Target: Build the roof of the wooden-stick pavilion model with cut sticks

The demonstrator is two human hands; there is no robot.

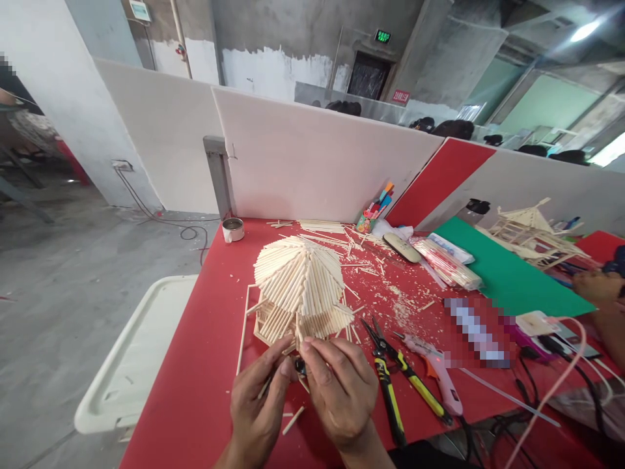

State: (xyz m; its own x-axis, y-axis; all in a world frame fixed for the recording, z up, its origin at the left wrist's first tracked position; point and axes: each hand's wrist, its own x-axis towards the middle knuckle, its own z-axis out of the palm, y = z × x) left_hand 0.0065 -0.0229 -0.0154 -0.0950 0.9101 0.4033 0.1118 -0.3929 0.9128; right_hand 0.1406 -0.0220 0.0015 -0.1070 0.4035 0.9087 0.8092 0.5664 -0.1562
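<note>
A model pavilion (300, 277) of pale wooden sticks, with a ribbed, many-sided roof, stands on the red table (190, 365). At its front edge, my right hand (342, 387) pinches a short wooden stick (299, 329) between thumb and fingers. Close beside it, my left hand (261, 397) has its fingers pressed together just under the lower roof; what they hold is too small to make out. A small dark object (300, 367) shows between the two hands. Loose stick pieces (293, 421) lie below them.
Yellow-black pliers (388, 397) and a pink glue gun (439, 374) with cables lie right. Behind are a tin (233, 229), a pen cup (365, 221), bagged sticks (446, 264) and scraps. A green board (508, 267), another model (530, 228) and a person's hand (598, 286) are far right.
</note>
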